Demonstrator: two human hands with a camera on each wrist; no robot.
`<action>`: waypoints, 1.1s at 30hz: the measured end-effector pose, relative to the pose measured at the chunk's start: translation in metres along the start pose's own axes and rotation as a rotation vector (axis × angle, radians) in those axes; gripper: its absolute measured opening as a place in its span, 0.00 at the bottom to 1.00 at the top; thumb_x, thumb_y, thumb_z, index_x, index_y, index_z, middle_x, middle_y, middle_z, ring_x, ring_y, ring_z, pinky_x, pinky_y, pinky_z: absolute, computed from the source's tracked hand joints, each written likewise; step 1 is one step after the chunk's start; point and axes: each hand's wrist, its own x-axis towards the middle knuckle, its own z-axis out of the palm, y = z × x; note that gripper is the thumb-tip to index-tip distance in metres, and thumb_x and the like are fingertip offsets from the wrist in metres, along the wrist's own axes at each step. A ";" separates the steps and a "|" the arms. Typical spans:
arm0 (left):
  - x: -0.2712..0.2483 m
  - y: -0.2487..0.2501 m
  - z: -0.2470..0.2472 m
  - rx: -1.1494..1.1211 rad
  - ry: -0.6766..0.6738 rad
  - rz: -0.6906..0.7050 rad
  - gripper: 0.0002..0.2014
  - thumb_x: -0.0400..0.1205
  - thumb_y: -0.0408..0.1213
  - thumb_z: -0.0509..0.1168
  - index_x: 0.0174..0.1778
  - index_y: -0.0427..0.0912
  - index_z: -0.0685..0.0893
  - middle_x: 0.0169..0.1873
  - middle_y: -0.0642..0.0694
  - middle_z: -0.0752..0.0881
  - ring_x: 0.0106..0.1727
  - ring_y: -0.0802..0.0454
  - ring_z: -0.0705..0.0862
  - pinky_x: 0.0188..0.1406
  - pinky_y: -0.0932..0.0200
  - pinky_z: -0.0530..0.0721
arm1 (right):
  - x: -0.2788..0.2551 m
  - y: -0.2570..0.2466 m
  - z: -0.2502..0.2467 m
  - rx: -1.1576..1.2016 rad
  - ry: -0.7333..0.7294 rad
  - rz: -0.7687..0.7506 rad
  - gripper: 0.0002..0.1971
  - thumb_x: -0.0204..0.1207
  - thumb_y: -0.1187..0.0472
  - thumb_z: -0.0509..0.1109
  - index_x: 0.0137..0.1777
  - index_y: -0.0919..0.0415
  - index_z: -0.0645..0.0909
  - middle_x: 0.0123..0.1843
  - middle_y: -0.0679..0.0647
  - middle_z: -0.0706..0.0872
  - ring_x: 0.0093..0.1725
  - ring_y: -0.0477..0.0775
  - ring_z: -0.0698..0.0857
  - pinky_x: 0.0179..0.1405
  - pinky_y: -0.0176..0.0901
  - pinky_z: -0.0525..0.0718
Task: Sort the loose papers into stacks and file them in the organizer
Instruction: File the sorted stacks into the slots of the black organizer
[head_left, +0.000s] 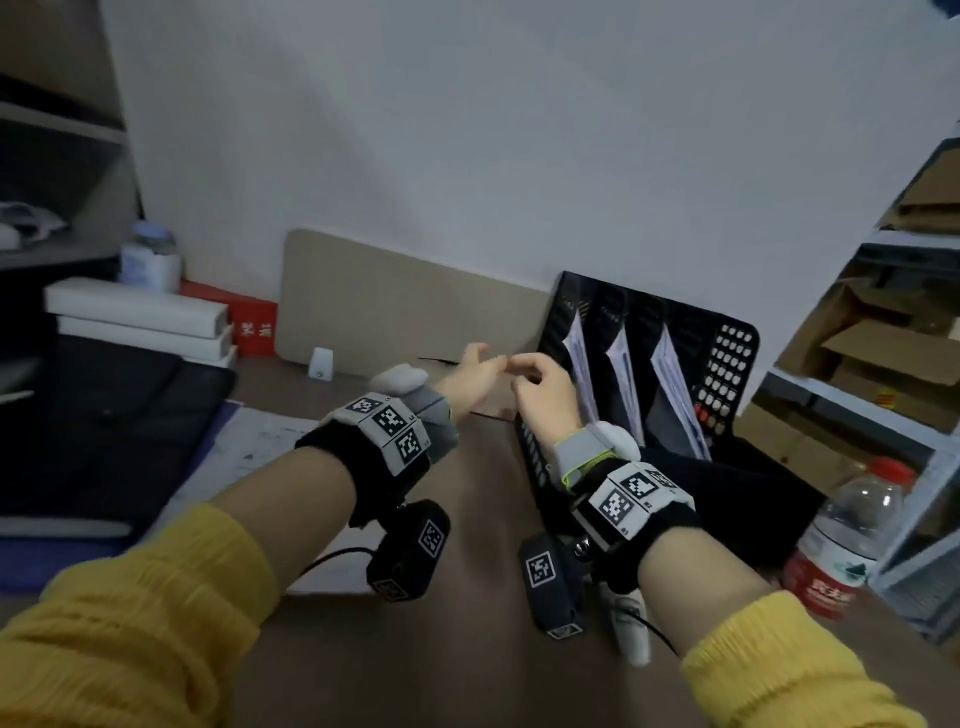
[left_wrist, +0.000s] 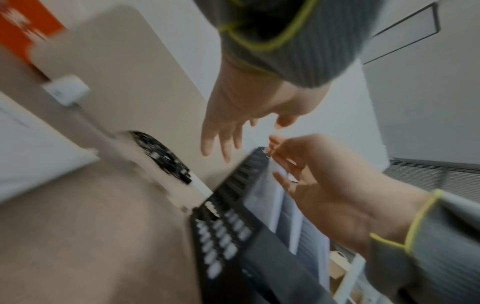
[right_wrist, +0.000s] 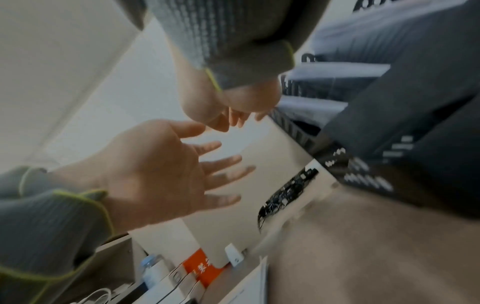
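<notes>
Both hands hover empty: left hand (head_left: 470, 376) spread, right hand (head_left: 543, 395) loosely curled, just beside the paper-filled organizer (head_left: 639, 374).

We had a water bottle (head_left: 852, 535) with a red cap and red label standing at the desk's right edge, right by the metal shelving (head_left: 909, 395) stuffed with cardboard boxes (head_left: 883, 358). A beige board (head_left: 405, 301) leaned on the white wall (head_left: 519, 130), with a small white plug thing (head_left: 320, 364) at its foot. Over on the left sat stacked white boxes (head_left: 140, 322), a red packet (head_left: 249, 325) behind them, a pale jar (head_left: 150, 260), and a black folder (head_left: 104, 426).
</notes>
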 end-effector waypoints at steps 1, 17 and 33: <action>0.000 -0.012 -0.019 0.052 0.031 -0.042 0.25 0.88 0.39 0.57 0.80 0.35 0.60 0.74 0.36 0.70 0.67 0.44 0.75 0.65 0.53 0.73 | -0.004 -0.003 0.016 -0.001 -0.086 0.085 0.16 0.74 0.72 0.63 0.59 0.64 0.84 0.57 0.57 0.86 0.56 0.54 0.82 0.60 0.44 0.78; -0.026 -0.122 -0.189 0.498 0.190 -0.536 0.36 0.88 0.46 0.56 0.85 0.36 0.44 0.84 0.33 0.50 0.84 0.36 0.54 0.79 0.50 0.59 | -0.040 -0.001 0.142 0.159 -0.502 0.690 0.18 0.79 0.64 0.65 0.67 0.68 0.69 0.48 0.62 0.81 0.41 0.59 0.84 0.40 0.52 0.89; -0.030 -0.116 -0.217 0.439 0.140 -0.555 0.39 0.85 0.46 0.61 0.85 0.37 0.46 0.84 0.36 0.52 0.83 0.39 0.57 0.77 0.53 0.61 | -0.035 -0.004 0.156 -0.051 -0.660 0.638 0.26 0.72 0.55 0.76 0.67 0.66 0.78 0.64 0.61 0.85 0.61 0.60 0.85 0.65 0.52 0.81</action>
